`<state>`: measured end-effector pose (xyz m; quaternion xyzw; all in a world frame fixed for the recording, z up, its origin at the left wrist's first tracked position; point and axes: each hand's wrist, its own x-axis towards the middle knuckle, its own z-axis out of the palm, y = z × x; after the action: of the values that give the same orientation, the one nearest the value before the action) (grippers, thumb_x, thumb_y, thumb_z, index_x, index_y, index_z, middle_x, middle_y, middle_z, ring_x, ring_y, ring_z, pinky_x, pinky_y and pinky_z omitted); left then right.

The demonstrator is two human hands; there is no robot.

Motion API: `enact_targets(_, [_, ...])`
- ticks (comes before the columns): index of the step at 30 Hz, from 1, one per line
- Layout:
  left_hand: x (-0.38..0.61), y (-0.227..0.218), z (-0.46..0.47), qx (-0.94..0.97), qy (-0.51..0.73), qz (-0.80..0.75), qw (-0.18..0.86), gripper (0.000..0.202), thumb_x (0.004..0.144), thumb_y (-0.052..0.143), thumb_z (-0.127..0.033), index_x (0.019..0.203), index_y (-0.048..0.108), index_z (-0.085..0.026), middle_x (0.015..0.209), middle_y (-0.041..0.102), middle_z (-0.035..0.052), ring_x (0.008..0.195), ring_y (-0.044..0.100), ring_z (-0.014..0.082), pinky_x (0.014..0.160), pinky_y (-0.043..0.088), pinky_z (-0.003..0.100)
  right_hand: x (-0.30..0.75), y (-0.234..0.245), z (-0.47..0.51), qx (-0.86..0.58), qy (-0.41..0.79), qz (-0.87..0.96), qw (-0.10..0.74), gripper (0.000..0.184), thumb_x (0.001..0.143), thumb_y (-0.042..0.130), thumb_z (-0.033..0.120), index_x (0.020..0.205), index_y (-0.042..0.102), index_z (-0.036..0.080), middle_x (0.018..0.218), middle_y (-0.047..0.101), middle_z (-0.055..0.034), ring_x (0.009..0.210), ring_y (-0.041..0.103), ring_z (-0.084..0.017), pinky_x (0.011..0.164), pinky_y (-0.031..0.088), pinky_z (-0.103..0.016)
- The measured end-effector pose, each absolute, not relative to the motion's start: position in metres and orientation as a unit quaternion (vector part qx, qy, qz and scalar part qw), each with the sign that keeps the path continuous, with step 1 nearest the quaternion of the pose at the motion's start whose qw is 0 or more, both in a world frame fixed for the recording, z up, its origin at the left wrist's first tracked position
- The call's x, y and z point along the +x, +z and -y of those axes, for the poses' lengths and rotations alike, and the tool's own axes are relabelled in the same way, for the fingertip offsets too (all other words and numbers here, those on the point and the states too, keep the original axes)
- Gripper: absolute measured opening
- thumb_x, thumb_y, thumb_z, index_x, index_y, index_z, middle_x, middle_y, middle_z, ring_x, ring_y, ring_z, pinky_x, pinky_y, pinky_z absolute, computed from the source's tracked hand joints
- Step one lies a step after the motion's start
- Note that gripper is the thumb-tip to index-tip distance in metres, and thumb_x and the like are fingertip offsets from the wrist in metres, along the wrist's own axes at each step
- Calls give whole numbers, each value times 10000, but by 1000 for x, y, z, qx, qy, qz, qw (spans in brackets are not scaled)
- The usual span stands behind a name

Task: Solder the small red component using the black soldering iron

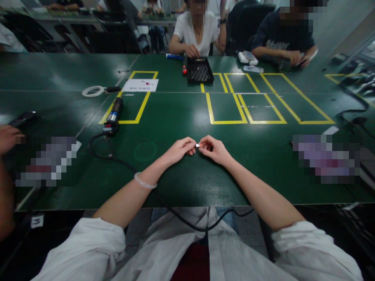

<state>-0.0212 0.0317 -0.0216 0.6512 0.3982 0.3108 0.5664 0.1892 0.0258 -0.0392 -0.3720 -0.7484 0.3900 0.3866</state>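
In front of my body, a tiny bright white and orange-red piece [198, 145] sits between the fingertips of both hands, a little above the green table [178, 187]. Its kind is too small to tell. My left hand [181, 150], with a pale bangle on the wrist, pinches it from the left with thumb and forefinger. From the other side, my right hand [215, 150] closes its curled fingers on it.
Left of my hands lies a dark cylindrical tool [115, 113]; a black cable [129, 166] runs under my left forearm. Beyond are a printed sheet [140, 85], a white coil [93, 91] and a black tray [200, 79]. Yellow tape outlines mark the table. Co-workers sit opposite.
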Motion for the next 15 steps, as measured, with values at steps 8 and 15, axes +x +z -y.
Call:
enact_targets(8, [-19,-25,-29,655,317,-406,552,367,824,686,-447,976,579,-131,817,636,45,729,598,130,728,481,278,189,-42,-27,-369,408,744,379,231,851,648,320,1035,578,200,853,671,-5,647,564,-108,602,447,-247])
enact_targets(15, [-18,-21,-25,686,319,-417,504,310,816,689,-394,970,588,-144,829,606,23,725,564,118,671,446,241,190,-40,-28,-381,446,719,373,250,895,618,422,971,614,183,825,643,-12,690,575,-125,649,459,-267])
